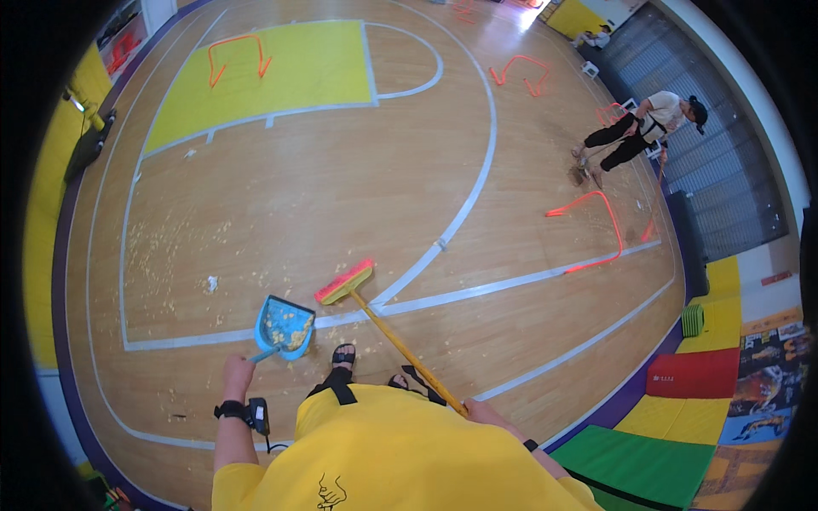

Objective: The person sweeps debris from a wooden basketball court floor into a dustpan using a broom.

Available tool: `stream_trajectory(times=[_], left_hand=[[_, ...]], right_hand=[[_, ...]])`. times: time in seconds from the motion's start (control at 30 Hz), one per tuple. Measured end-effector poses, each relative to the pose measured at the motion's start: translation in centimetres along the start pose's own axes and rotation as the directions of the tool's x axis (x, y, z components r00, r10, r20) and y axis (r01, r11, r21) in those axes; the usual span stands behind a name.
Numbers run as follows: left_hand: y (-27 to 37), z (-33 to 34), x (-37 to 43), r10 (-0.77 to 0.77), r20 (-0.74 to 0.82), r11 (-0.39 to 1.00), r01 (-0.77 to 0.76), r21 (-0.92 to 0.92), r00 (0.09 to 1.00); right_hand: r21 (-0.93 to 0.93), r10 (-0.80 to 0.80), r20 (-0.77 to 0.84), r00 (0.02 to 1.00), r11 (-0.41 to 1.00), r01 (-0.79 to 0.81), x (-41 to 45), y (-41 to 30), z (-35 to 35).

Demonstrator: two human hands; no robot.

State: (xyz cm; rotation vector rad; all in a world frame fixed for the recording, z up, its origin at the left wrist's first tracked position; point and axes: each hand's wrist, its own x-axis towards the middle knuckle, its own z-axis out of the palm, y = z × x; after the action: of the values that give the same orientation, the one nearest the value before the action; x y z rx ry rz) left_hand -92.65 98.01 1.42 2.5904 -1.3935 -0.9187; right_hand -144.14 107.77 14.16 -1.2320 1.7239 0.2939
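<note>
My left hand (pixel 238 373) grips the handle of a blue long-handled dustpan (pixel 261 329) whose pan rests on the wooden court floor. Pale yellowish crumbs (pixel 299 335) lie inside the pan. My right hand (pixel 480 412) is closed around the wooden handle of a push broom (pixel 345 281) with a yellow head and pink-red bristles. The broom head is on the floor, to the right of the pan and apart from it. More pale crumbs (pixel 153 255) are scattered to the left, with a crumpled white scrap (pixel 213 283) among them.
Orange-red hurdles stand on the floor, one at the right (pixel 617 223) and one on the yellow painted area (pixel 235 39). A person (pixel 645 128) with a long-handled tool stands by the right wall. Coloured mats (pixel 639 457) line the right edge. Another person (pixel 594 39) sits farther back.
</note>
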Motion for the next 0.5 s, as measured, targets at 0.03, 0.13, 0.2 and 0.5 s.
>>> stream_trajectory(times=[0.03, 0.13, 0.2, 0.5], left_hand=[[0.7, 0.2, -0.9, 0.0, -0.041, 1.0, 0.001, 0.009, 0.999], [1.7, 0.6, -3.4, -0.018, 0.015, 0.998, 0.017, 0.057, 1.0], [0.4, 1.8, -5.3, -0.026, -0.078, 0.999, 0.029, 0.031, 0.997], [-1.4, 6.9, -13.8, -0.044, -0.134, 0.996, 0.053, 0.071, 0.99]], right_hand=[[0.023, -0.034, -0.013, 0.999, 0.999, 0.034, 0.2, 1.3, 0.3], [0.114, -0.054, -0.019, 0.998, 0.992, 0.056, 0.1, 3.9, -0.5], [0.179, -0.044, 0.001, 0.999, 0.983, 0.043, -0.5, 4.5, -1.6], [0.263, -0.054, 0.176, 0.983, 0.965, 0.006, 1.5, 4.9, -1.8]])
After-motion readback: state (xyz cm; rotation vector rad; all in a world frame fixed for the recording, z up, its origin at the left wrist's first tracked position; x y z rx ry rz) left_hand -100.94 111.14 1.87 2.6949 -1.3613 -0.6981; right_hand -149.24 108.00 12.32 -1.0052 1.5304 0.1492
